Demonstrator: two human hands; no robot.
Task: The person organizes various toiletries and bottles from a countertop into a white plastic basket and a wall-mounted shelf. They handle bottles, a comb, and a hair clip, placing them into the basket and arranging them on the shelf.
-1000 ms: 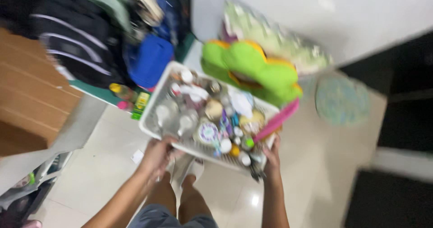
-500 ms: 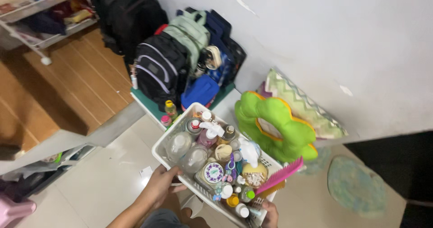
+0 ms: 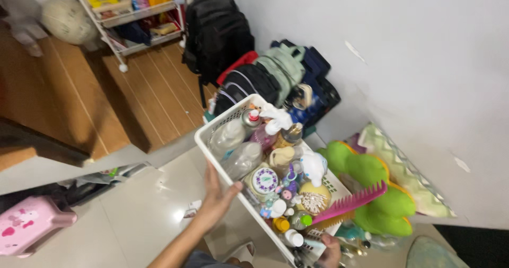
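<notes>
Over the glossy tile floor (image 3: 138, 215), a white plastic basket (image 3: 212, 135) is hanging in mid-air, crammed with clear bottles (image 3: 241, 159), a round patterned tin (image 3: 264, 180), a hairbrush (image 3: 313, 200) and a pink comb (image 3: 352, 203) that's poking over the rim. Left hand (image 3: 216, 196) is gripping the basket's long side, fingers wrapping up over the edge. Right hand (image 3: 331, 249) is holding the near corner, though it's mostly cut off so I can't really tell how the fingers are sitting. Beside it, a green plush cushion (image 3: 379, 194) is leaning by the wall, with backpacks (image 3: 249, 82) piling up behind and a pink stool (image 3: 29, 225) off to the left.
</notes>
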